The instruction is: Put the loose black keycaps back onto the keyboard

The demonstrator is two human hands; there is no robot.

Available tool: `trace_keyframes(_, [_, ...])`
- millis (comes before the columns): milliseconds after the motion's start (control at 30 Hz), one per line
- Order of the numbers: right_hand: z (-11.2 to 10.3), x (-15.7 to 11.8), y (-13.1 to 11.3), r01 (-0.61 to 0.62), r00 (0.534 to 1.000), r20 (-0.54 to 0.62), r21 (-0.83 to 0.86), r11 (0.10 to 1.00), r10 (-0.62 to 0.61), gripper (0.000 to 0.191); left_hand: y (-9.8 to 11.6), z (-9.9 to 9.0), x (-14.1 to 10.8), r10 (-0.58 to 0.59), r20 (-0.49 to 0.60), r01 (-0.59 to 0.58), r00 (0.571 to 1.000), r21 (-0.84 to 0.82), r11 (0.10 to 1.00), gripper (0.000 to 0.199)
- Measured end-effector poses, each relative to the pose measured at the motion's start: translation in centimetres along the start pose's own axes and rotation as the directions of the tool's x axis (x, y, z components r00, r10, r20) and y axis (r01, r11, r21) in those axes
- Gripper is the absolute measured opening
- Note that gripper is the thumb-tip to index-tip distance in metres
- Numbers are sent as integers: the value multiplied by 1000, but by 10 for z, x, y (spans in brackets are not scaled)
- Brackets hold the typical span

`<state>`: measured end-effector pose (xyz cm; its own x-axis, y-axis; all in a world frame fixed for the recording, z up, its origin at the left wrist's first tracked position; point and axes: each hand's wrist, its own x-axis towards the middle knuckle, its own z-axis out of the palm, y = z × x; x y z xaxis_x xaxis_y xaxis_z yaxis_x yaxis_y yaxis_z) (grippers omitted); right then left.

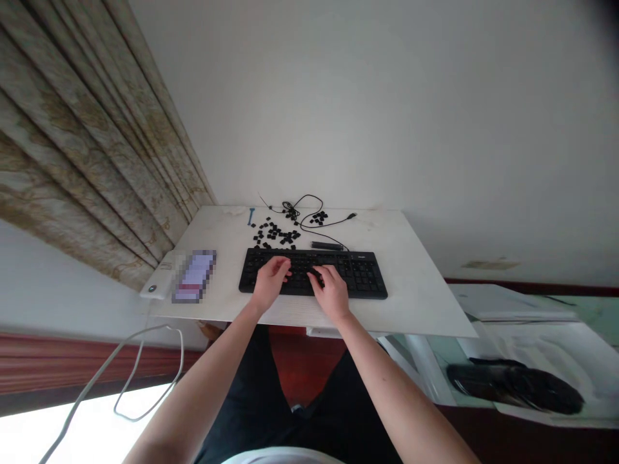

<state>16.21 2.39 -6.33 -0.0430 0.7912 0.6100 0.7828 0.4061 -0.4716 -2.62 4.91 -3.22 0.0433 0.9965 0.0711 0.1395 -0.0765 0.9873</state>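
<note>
A black keyboard (367,274) lies on a white table (406,316). My left hand (272,278) rests over its left part, thumb and fingertips drawn close together; whatever is between them is too small to make out. Over the middle of the keyboard, my right hand (331,289) has its fingers bent and spread a little, touching or just above the keys. Behind the keyboard lie several loose black keycaps (273,231), with a smaller group (319,218) to their right. A black bar-shaped piece (327,245) sits along the keyboard's back edge.
A coiled black cable (291,209) and a small blue tool (251,216) lie at the back of the table. On the left are a phone with a blurred screen (194,277) and a white box (157,280). A white cord (116,351) hangs at the lower left.
</note>
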Motion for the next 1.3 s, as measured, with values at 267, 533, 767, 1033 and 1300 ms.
trace_keyframes(267, [3,3,2,-109,993,29,-62,992,111,31,-31,-105,6,377,-86,-230,922,661,714,15])
trace_keyframes(533, [10,34,-24,-305,947,179,228,925,269,40,-43,-107,12,313,-66,-217,948,584,782,16])
trace_keyframes(767, [59,84,-70,-663,745,504,490,566,436,34,-46,-110,12,337,-21,-261,941,587,766,20])
trace_keyframes(1033, [97,116,-78,-722,655,661,406,561,365,15,-43,-109,11,348,18,-284,937,619,732,25])
trace_keyframes(1300, [108,130,-77,-775,548,752,290,562,367,12,-44,-109,11,328,37,-276,944,633,723,28])
